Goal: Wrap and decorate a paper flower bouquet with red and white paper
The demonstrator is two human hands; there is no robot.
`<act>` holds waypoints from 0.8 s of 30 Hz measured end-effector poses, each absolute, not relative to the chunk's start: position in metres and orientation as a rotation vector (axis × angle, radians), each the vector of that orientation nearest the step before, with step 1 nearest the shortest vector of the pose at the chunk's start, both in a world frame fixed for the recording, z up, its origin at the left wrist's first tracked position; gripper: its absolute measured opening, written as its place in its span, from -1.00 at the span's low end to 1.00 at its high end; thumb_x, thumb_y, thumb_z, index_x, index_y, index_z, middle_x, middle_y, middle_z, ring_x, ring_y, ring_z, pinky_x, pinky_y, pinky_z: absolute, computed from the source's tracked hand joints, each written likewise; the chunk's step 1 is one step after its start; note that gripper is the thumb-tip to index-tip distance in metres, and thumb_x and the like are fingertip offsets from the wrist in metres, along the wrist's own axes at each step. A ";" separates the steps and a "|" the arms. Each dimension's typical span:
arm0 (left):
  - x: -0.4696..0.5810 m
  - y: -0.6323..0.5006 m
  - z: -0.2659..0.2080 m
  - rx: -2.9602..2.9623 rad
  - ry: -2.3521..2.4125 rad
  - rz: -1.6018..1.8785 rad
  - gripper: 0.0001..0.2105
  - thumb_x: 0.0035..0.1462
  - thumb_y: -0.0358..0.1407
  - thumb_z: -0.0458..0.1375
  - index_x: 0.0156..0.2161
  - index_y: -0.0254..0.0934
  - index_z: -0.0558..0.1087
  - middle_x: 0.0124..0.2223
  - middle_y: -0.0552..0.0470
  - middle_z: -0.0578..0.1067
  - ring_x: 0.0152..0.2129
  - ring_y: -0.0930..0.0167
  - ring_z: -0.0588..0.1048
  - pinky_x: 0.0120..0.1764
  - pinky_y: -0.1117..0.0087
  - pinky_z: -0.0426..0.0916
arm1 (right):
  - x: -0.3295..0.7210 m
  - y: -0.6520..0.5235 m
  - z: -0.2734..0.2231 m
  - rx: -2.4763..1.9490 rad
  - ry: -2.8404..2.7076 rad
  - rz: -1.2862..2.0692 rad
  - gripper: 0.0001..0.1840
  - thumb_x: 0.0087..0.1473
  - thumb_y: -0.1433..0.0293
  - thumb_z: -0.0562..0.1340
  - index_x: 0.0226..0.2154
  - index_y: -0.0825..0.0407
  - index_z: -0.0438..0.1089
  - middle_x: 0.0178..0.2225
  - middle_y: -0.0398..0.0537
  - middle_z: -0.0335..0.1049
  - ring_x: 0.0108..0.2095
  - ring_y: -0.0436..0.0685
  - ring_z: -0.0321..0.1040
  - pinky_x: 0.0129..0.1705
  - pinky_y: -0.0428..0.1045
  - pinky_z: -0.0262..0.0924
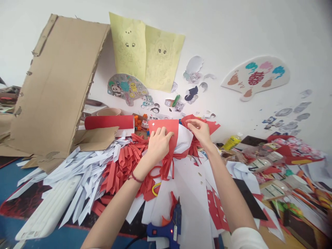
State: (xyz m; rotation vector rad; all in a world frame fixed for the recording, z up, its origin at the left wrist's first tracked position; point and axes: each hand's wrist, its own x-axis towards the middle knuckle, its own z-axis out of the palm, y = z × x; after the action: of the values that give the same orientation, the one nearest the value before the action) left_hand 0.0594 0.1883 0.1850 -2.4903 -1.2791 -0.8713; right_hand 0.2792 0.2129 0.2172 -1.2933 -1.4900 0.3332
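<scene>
While a blue plastic glue gun lay by the blue table's near edge, presumably for ready reach, the left hand rested on a smooth red paper sheet towards the far edge, seemingly steadying it; the right hand met pleated red paper. Neither grip could be told.

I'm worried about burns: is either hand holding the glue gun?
No, the glue gun is near the bottom edge, apart from the left hand and right hand, both up by red paper.
</scene>
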 end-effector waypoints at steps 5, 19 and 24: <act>0.061 0.190 0.184 -2.480 -1.279 -0.857 -0.64 0.26 -0.50 -0.10 0.01 -0.20 0.44 -0.15 -0.11 0.38 -0.24 0.22 0.32 -0.26 0.23 0.13 | 0.277 0.244 0.205 -1.202 -1.601 0.357 -0.55 0.08 0.23 0.27 0.02 0.02 0.44 -0.14 0.03 0.54 -0.06 0.19 0.45 0.06 0.12 0.26; 0.063 0.194 0.182 -2.466 -1.298 -0.842 -0.64 0.27 -0.49 -0.09 0.01 -0.20 0.46 -0.13 -0.12 0.40 -0.21 0.21 0.34 -0.23 0.22 0.14 | 0.277 0.255 0.193 -0.939 -1.540 0.668 -0.53 0.01 0.24 0.35 0.00 -0.01 0.43 -0.21 -0.03 0.54 -0.14 0.16 0.47 0.03 0.08 0.31; 0.060 0.189 0.189 -2.457 -1.308 -0.886 -0.65 0.27 -0.49 -0.08 0.01 -0.17 0.47 -0.12 -0.10 0.41 -0.19 0.23 0.35 -0.22 0.23 0.15 | 0.276 0.251 0.195 -0.964 -1.534 0.682 -0.50 0.03 0.22 0.34 0.03 0.00 0.40 -0.18 0.00 0.56 -0.05 0.20 0.46 0.11 0.13 0.27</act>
State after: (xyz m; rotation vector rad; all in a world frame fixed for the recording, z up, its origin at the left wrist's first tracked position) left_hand 0.0597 0.1885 0.1893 -2.4573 -1.3083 -0.8855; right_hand 0.2757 0.2506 0.1947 -0.9640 -1.5336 0.6822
